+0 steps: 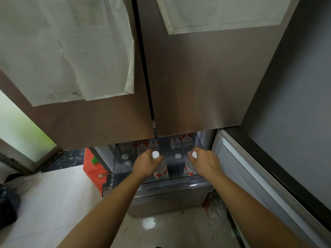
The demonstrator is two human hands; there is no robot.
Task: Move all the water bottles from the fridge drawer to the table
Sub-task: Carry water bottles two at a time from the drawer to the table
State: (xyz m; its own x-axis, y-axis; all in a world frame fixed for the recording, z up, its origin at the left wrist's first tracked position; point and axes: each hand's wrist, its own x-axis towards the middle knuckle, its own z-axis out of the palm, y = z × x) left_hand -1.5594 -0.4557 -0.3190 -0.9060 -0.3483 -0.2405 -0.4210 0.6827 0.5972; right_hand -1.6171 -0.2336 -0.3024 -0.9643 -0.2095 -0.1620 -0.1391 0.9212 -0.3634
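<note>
The fridge drawer (pixel 161 189) stands pulled out below the two closed upper doors. Several clear water bottles with red-and-white labels and white caps stand upright in it. My left hand (pixel 146 163) grips the neck of one bottle (pixel 162 171) near the drawer's front middle; its white cap shows above my fingers. My right hand (pixel 204 161) grips the neck of another bottle (pixel 189 169) at the front right. More bottles (pixel 176 143) stand at the back of the drawer, and two white caps (pixel 125 156) show at its left side.
The brown fridge doors (pixel 188 77) hang over the back of the drawer, with white cloths on them. An open lower door (pixel 250 176) juts out on the right. An orange box (pixel 92 167) sits left of the drawer. A dark bag (pixel 7 203) and a plastic bag (pixel 215 204) lie on the floor.
</note>
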